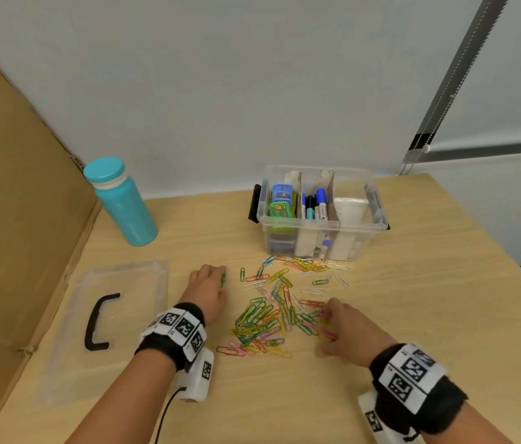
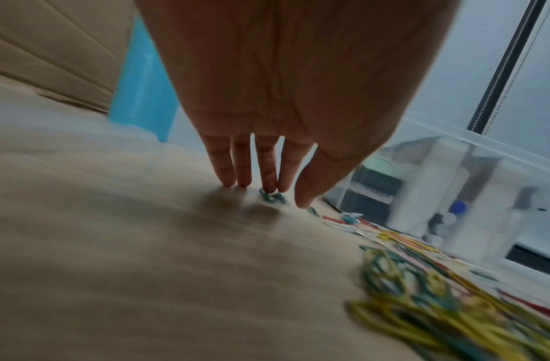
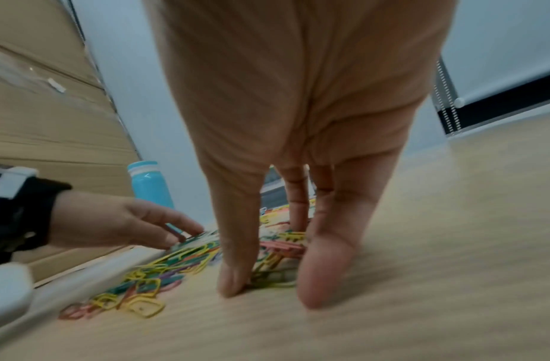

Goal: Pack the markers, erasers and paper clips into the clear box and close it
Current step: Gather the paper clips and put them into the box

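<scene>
Both hands lay flat-fingered and grasping nothing: the left hand (image 1: 207,291) touched a green clip (image 1: 223,278), the right hand (image 1: 347,333) pressed the clips (image 1: 272,310) mid-surface between them. The box (image 1: 323,233) stood open toward the far edge, lid (image 1: 105,328) by the left edge.

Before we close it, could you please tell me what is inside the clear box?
The clear box holds erasers left, markers in the middle; the right section's contents are unclear.

Even, soft light falls from above; my left hand (image 2: 282,85) casts a faint shadow on the table (image 2: 112,244). Both wrist views smear with motion blur, the paper clips (image 2: 437,305) worst at lower right. Head view bends at its edges.
</scene>
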